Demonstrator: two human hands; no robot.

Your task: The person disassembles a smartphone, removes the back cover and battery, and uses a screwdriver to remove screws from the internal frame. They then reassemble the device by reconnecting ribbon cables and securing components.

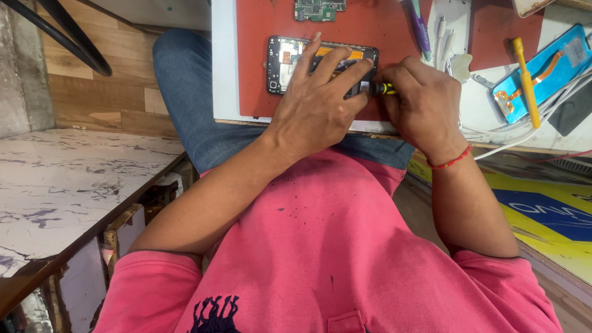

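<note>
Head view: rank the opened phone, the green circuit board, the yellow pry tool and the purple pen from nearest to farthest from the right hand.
From the right hand:
1. Opened phone, just to its left, under the left hand.
2. Purple pen, above it on the red mat.
3. Yellow pry tool, off to the right.
4. Green circuit board, at the top edge, up and left.

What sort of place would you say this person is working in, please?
Probably a phone repair bench: an opened phone lies on a red work mat, a bare circuit board sits beyond it, and the right hand holds a small screwdriver.
</note>
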